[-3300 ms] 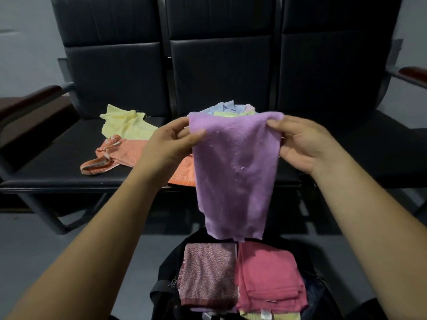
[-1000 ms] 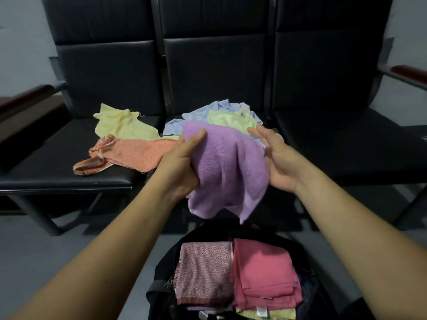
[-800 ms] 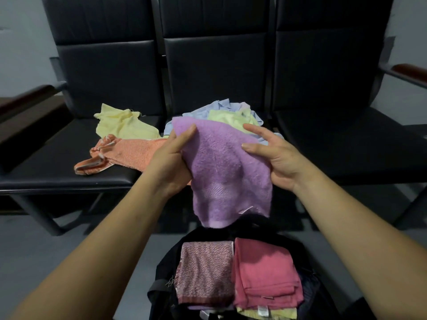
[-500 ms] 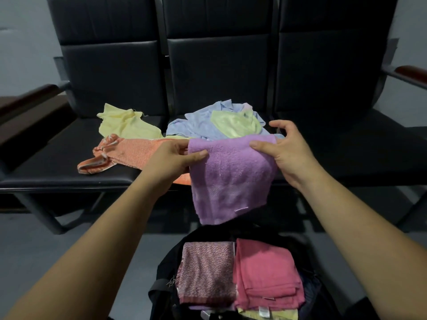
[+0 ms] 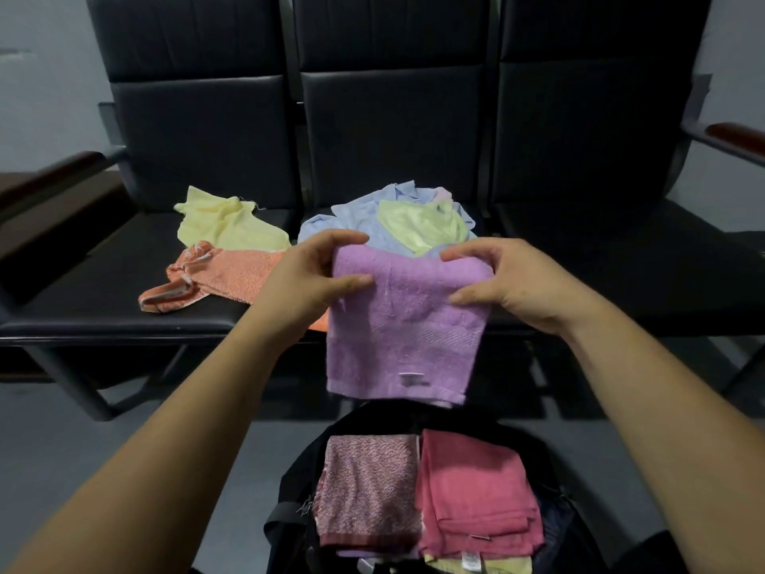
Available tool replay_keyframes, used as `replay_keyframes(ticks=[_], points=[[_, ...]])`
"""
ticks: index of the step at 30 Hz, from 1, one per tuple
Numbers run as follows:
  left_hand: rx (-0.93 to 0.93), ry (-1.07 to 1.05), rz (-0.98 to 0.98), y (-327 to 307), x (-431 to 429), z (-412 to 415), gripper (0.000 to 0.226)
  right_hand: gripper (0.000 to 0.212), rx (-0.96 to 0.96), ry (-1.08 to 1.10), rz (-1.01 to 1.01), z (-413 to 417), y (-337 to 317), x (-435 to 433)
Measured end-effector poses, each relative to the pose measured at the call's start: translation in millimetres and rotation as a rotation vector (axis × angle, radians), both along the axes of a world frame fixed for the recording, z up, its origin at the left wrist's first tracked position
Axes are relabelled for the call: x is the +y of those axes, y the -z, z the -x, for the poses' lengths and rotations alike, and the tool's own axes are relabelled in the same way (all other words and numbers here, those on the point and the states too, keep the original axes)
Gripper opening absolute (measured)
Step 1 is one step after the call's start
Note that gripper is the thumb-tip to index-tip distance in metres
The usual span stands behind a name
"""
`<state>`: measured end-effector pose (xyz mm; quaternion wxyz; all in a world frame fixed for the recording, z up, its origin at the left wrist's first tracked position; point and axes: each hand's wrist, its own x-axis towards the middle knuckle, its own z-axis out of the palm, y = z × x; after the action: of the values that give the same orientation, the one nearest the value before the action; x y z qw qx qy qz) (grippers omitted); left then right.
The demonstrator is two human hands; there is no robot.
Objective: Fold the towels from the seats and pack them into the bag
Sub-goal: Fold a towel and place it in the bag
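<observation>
Holding the purple towel by its top corners, left hand & right hand each pinching thumb-to-fingers, I've got it hanging above the bag, in front of the seats. I'd square the edges, then fold w/ even tension before lowering. Sewn tag near the hem: too small to read.

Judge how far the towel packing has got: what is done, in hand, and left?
Done: patterned towel and pink towel folded in the bag. In hand: left hand and right hand hold the purple towel, partly folded. Left: yellow towel, orange towel, blue cloth, green towel loose on the seats.
</observation>
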<state>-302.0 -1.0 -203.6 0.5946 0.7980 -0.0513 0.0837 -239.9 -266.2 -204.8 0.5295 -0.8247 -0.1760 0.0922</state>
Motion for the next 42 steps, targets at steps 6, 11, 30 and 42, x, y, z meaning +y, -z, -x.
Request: replay_keyframes(ticks=[6, 11, 30, 42], points=[[-0.204, -0.214, -0.455, 1, -3, -3, 0.032, 0.023, -0.27, 0.152, 0.08, -6, 6, -5], [-0.3, -0.321, -0.433, 1, 3, -5, 0.017, 0.012, -0.196, 0.199, -0.239, -1, 7, -3], [0.201, 0.084, 0.401, 26, 2, -7, 0.032, 0.022, 0.447, 0.295, -0.811, 11, 18, 20], [0.266, -0.16, -0.206, 129, 22, 9, 0.025, 0.017, 0.481, 0.454, -0.379, 15, 163, 58]])
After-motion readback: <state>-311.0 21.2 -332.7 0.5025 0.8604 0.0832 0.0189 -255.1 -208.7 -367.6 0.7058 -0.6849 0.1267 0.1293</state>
